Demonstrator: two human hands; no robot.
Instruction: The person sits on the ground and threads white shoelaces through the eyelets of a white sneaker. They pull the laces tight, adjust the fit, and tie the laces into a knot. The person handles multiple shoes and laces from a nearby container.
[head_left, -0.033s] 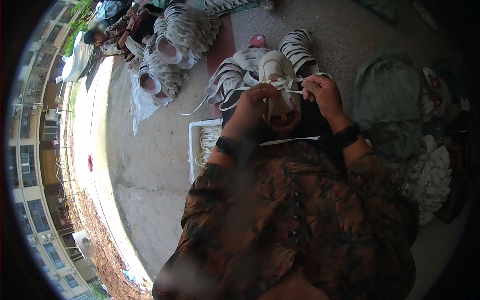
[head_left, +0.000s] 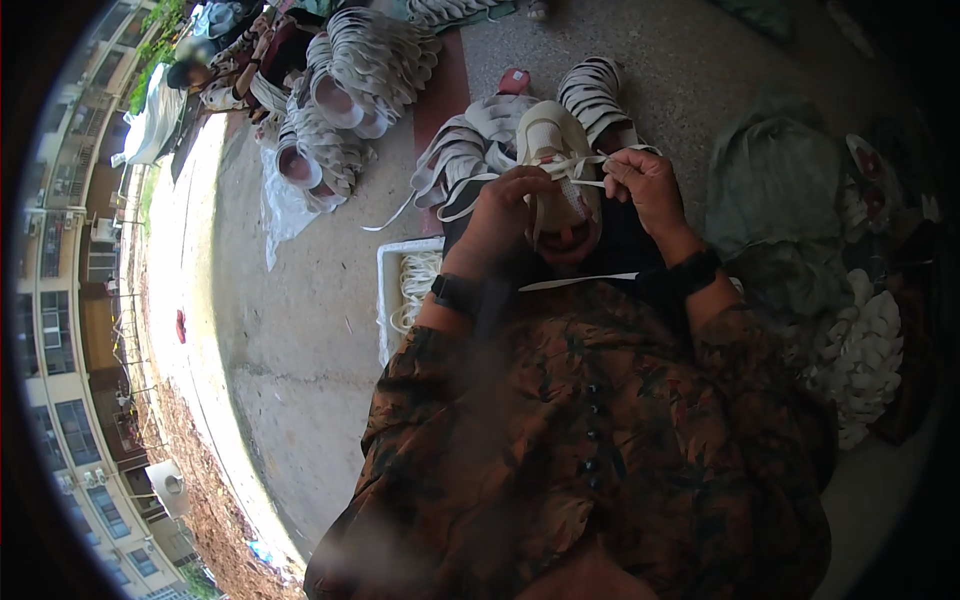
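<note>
A cream sneaker (head_left: 545, 132) stands in front of my lap, its toe pointing away and its heel opening toward me. A pale flat shoelace (head_left: 588, 161) crosses its upper, with a loop or crossing near the middle. At the shoe's right, my right hand (head_left: 645, 188) pinches a stretched part of that lace between thumb and fingers. My left hand (head_left: 508, 205) is closed at the shoe's left side; its fingertips are at the lace, partly hidden by the back of the hand. A loose lace end trails out leftward beyond it.
Nested rows of pale shoe parts (head_left: 592, 92) lie beyond the sneaker, beside a small red object (head_left: 515, 81). A white box (head_left: 383, 300) of laces stands left. Larger stacks (head_left: 375, 65) and a seated person (head_left: 225, 90) are far left. Right lie green sacking (head_left: 765, 190) and a pale pile (head_left: 860, 350).
</note>
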